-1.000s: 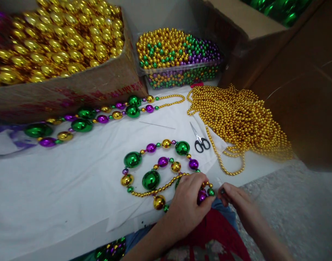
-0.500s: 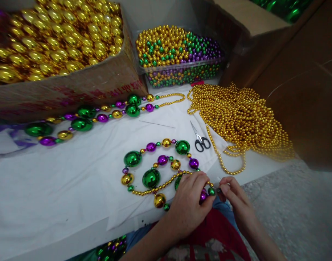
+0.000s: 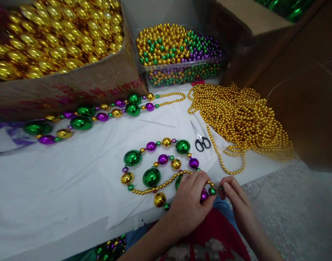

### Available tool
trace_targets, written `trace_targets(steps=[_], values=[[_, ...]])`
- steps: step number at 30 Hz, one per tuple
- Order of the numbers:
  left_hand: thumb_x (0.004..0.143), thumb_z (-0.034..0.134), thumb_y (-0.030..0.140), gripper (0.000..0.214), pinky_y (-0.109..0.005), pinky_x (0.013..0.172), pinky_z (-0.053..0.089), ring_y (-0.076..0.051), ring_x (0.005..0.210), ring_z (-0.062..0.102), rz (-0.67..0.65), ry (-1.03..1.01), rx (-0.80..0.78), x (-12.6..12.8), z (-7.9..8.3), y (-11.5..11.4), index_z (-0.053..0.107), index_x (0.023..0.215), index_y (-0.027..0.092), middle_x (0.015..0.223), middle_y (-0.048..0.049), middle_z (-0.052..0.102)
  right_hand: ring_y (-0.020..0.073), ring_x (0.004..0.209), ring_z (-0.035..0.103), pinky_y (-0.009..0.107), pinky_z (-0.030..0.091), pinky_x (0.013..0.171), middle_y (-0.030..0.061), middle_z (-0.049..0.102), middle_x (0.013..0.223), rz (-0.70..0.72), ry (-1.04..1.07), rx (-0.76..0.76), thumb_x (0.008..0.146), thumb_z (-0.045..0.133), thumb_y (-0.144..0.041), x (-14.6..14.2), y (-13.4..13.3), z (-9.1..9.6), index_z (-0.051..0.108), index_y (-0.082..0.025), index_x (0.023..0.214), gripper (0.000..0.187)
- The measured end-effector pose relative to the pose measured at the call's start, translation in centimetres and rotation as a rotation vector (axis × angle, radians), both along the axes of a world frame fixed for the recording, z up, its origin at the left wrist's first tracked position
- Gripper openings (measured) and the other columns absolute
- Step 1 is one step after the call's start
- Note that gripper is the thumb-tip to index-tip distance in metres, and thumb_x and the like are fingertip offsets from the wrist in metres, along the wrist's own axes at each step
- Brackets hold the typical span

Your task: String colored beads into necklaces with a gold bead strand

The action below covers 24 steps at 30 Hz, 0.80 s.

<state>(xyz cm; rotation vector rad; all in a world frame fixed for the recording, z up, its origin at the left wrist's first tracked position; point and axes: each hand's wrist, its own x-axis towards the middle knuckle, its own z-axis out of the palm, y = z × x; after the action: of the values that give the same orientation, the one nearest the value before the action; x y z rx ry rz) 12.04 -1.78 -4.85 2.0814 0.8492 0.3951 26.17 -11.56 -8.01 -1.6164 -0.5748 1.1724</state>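
My left hand is closed around the end of a bead necklace near the table's front edge. A small green bead and part of a purple bead stick out by its thumb. The rest of the strand lies looped on the white cloth, with big green, gold and purple beads and a run of small gold ones. Just to the right, my right hand pinches a small object with a dark end, close to the green bead. Fingers hide most of it, so its kind is unclear.
Black-handled scissors and a long needle lie on the cloth. Gold bead strands are heaped at right. A second necklace stretches along the carton of gold beads. Behind stands a clear tub of small mixed beads.
The dark-ended object in my right hand has drawn slightly away from the green bead and shows less. My left hand keeps its hold, almost unmoved.
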Motion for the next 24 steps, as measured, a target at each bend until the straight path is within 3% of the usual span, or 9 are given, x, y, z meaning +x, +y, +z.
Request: trace_targets(steps=[12,24], values=[[0.077,0.062,0.016,0.029,-0.042,0.091,0.042,-0.025,0.107,0.053,-0.008,-0.021,-0.003,0.08,-0.44,-0.05,0.052,0.103,0.020,0.115,-0.0075,0.060,0.0142,0.075,0.049,0.025,0.041,0.067,-0.0022,0.051,0.079,-0.086,-0.032,-0.009,0.086,0.058,-0.043,-0.62,0.38,0.62,0.051,-0.024,0.089,0.020],[0.075,0.064,0.014,0.032,-0.040,0.094,0.040,-0.024,0.108,0.052,-0.003,-0.011,-0.026,0.05,-0.29,0.00,0.051,0.104,0.019,0.115,-0.0069,0.060,0.0152,0.075,0.048,0.025,0.040,0.067,-0.0020,0.051,0.078,-0.079,-0.037,-0.007,0.086,0.058,-0.041,-0.58,0.47,0.34,0.052,-0.025,0.088,0.017]])
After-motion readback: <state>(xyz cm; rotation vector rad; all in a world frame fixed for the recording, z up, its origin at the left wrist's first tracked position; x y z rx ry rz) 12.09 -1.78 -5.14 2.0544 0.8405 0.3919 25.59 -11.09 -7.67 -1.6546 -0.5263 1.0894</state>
